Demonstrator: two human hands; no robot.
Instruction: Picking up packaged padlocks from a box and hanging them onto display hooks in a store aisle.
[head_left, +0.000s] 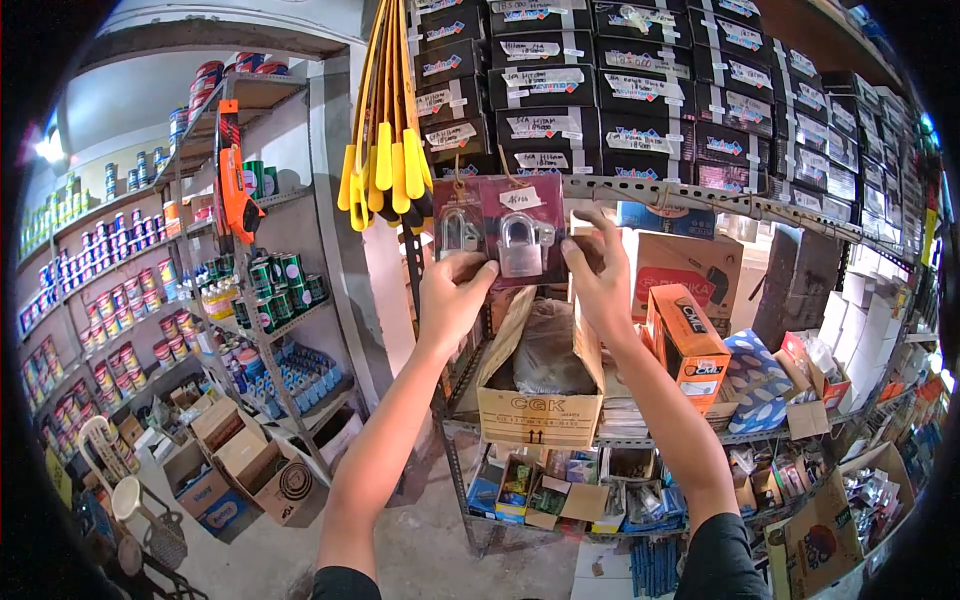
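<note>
Two padlocks in clear blister packs with dark red cards hang side by side from the shelf's front edge on loops of cord. The right padlock pack (523, 244) carries a handwritten sticker and overlaps the left padlock pack (459, 225). My left hand (455, 304) pinches the lower edge where the two packs meet, thumb in front and fingers partly hidden. At the right edge of the right pack, my right hand (606, 274) grips with its thumb at the card's side; its index finger is raised and the other fingertips are partly hidden.
Yellow-handled tools (386, 176) hang left of the packs, an orange handsaw (241, 187) farther left. Stacked black boxes (544, 90) fill the shelf above. Below stand an open carton (536, 420) and an orange box (686, 341). Cartons (259, 469) and a stool (127, 499) occupy the left floor.
</note>
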